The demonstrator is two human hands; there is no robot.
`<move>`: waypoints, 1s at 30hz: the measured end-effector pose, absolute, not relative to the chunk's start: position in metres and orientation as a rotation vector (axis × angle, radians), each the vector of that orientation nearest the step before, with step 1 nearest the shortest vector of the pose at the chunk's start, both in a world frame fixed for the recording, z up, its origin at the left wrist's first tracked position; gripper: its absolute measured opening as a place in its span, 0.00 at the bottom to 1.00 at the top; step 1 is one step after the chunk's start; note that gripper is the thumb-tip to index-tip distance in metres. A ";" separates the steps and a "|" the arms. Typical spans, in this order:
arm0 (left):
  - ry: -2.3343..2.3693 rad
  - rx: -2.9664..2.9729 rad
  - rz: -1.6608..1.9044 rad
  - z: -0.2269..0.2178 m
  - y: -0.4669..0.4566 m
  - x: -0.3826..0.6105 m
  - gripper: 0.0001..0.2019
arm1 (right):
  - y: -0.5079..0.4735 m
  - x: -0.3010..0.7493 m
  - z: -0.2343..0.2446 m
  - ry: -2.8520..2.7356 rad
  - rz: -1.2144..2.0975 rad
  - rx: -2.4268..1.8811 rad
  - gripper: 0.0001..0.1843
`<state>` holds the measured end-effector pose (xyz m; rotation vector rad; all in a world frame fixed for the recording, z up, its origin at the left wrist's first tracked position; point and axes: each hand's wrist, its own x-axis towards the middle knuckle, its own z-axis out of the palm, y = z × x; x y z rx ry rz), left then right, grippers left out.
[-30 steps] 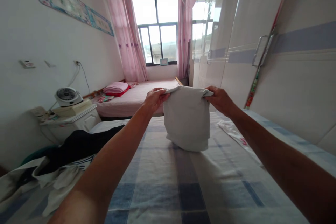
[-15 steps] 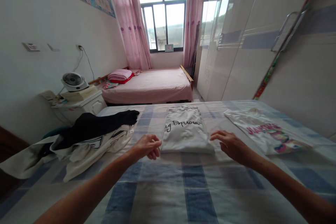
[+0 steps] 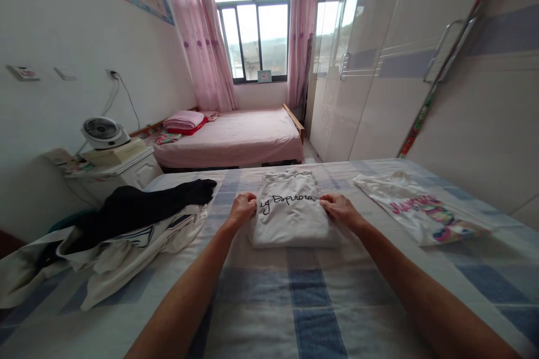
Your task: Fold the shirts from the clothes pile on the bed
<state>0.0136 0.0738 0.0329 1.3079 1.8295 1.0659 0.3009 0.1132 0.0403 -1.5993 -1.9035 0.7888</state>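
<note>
A white T-shirt (image 3: 292, 221) with black script lettering lies folded into a rectangle on the bed, straight in front of me. My left hand (image 3: 244, 208) pinches its left edge, level with the lettering. On the opposite edge, my right hand (image 3: 338, 206) has its fingers closed on the fabric at about the same height. The shirt still rests flat on the checked bed sheet (image 3: 309, 286). My fingertips are partly hidden where they meet the cloth.
Black and cream clothes (image 3: 147, 210) lie in a loose heap on the left. Another white T-shirt (image 3: 415, 205) with a colourful print is spread on the right. Beyond stand a pink bed (image 3: 252, 129), a wardrobe (image 3: 379, 84) and a small fan (image 3: 103, 132) on a cabinet.
Both hands have moved forward along the folded shirt's sides, from apart near its lower corners to gripping its left and right edges. The view has turned slightly right.
</note>
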 end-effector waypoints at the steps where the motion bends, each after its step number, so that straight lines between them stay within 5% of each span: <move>1: 1.806 1.280 1.079 0.029 0.075 0.013 0.07 | 0.117 0.297 0.037 -1.888 0.766 -1.616 0.16; 7: 1.672 1.243 1.141 0.022 0.081 0.012 0.09 | 0.138 0.287 0.024 -1.813 0.642 -1.739 0.23; 24: 2.064 1.683 1.271 0.013 0.086 0.019 0.11 | 0.133 0.278 0.023 -1.872 0.468 -1.852 0.19; 30: 2.092 1.835 1.068 0.017 0.078 0.028 0.10 | 0.131 0.277 0.021 -1.904 0.414 -1.887 0.19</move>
